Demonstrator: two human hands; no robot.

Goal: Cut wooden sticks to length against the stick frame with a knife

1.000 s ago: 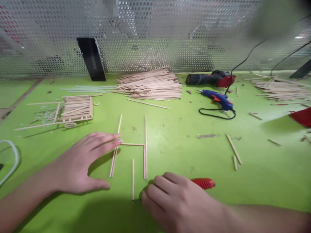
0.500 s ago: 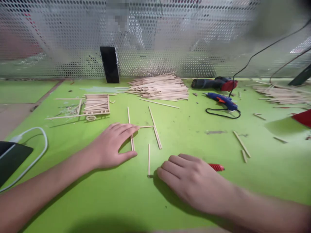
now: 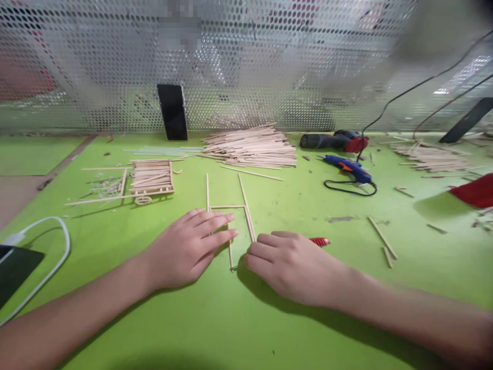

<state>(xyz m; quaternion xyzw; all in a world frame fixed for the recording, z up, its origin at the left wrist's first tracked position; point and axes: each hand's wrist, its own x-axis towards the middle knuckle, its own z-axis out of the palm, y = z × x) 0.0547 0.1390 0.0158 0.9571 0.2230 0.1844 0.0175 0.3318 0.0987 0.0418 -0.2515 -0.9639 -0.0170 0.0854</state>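
Observation:
My left hand (image 3: pixel 192 247) lies over the green table with fingers stretched out, its fingertips on or just above a short wooden stick (image 3: pixel 230 252). The hand also hides the lower part of the left long stick (image 3: pixel 208 190). A thin crossbar stick (image 3: pixel 227 206) spans from it to the right pair of sticks (image 3: pixel 247 218), forming an H shape. My right hand (image 3: pixel 287 264) is closed around a red utility knife (image 3: pixel 320 241), whose handle end shows behind the knuckles. The knife's tip sits at the near end of the short stick.
A small stick cart (image 3: pixel 152 177) stands at the left, near a propped phone (image 3: pixel 172 113). Behind lies a big pile of sticks (image 3: pixel 252 148). A blue glue gun (image 3: pixel 348 168) with its cord and a dark-and-red power tool (image 3: pixel 333 141) lie at the back right. Cut stick pieces (image 3: pixel 382 237) lie right.
My left hand has moved right and nearer, from the left long stick to the short stick. My right hand has shifted slightly left and away from me with the knife. The view has tilted slightly.

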